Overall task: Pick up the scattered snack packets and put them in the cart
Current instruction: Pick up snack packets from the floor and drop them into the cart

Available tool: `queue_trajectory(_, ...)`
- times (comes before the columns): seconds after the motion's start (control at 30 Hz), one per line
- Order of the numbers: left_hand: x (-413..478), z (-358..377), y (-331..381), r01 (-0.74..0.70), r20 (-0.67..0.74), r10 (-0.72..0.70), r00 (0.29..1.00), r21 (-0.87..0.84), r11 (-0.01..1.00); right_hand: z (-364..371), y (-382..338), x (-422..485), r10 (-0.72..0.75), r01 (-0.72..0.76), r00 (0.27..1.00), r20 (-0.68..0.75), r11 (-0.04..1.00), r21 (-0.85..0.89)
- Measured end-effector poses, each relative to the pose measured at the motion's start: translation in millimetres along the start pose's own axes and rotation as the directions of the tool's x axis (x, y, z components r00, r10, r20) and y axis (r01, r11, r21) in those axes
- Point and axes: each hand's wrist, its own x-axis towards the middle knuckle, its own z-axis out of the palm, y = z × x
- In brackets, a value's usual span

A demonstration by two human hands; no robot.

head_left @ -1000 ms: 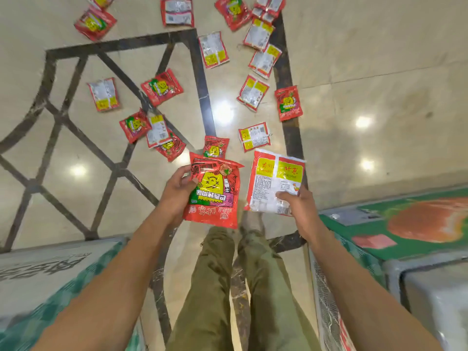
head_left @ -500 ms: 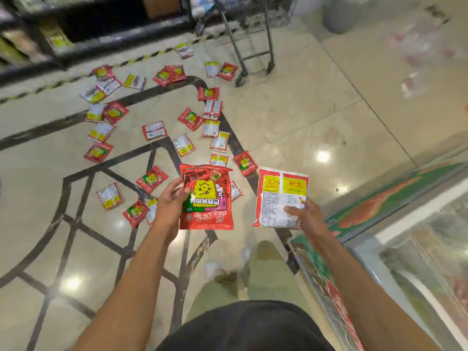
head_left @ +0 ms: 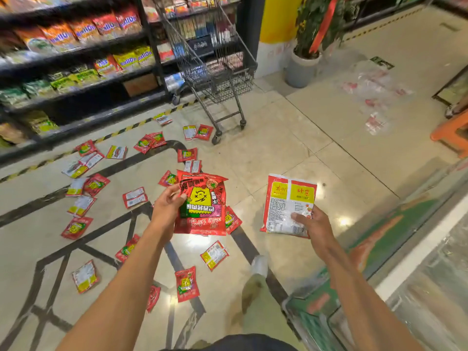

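Hands: left hand (head_left: 167, 207) grips red packet (head_left: 202, 206), right hand (head_left: 314, 224) pinches white packet (head_left: 288, 201), held apart | Cart (head_left: 228, 82): ahead, beside shelves (head_left: 76, 62) | Step: carry both packets over the basket rim and release them inside | Scattered packets (head_left: 186, 283) lie on floor (head_left: 278, 153)

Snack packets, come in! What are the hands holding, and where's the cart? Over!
Left hand grips red packet, right hand grips white packet. Cart ahead by shelves, neither packet in yet. Loose packets litter floor between.

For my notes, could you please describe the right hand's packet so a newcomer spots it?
Find the freezer on the right edge. Beside it, the right hand holds a packet: white back, two yellow panels, unlike the left hand's red packet.
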Motion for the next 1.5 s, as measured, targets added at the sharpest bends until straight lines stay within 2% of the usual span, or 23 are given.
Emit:
queue_trajectory(0.4,135,177,100,0.006,-0.087,-0.007,0.996,-0.009,1.0,-70,-118,208,0.036,-0.035,0.998,0.054,0.999,-0.002)
queue_trajectory(0.73,242,250,154,0.003,-0.044,-0.006,0.999,-0.066,0.998,-81,-176,332,0.059,-0.059,0.998,0.032,0.998,0.001)
queue_trajectory(1.07,413,299,221,-0.017,-0.043,0.011,0.999,-0.126,0.992,-44,-266,506,0.018,-0.015,0.998,0.068,0.999,-0.05)
queue_trajectory(1.3,533,327,311,-0.001,-0.065,-0.012,0.998,-0.187,0.982,12,-362,638,-0.015,0.022,0.995,0.102,0.997,-0.071)
queue_trajectory(1.5,606,345,367,-0.019,-0.118,-0.005,0.993,-0.202,0.979,57,-414,730,-0.024,0.031,0.991,0.134,0.998,-0.054)
